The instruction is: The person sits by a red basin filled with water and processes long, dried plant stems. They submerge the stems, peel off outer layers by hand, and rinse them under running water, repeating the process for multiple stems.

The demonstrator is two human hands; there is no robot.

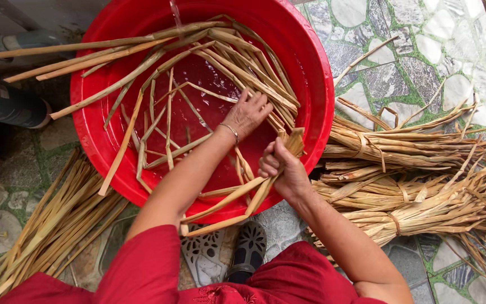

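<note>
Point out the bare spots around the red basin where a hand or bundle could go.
Bare stone paving lies upper right, between the red basin and the tied reed bundles. Crowded: the basin itself, loose strips lower left, and bundles right of the right hand.

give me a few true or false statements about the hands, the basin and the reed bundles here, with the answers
1. The red basin holds water and long dried reed strips. True.
2. The right hand is empty. False: it grips a few reed strips at the basin's near rim.
3. The left hand reaches over the middle of the basin, fingers spread on the strips. True.
4. The tied bundles lie inside the basin. False: they lie outside it on the stone paving, on the person's right.
5. A bracelet sits on the left wrist. True.
6. The loose pile of strips on the person's left is bound with red cord. False: it lies loose, with no tie visible.
</note>
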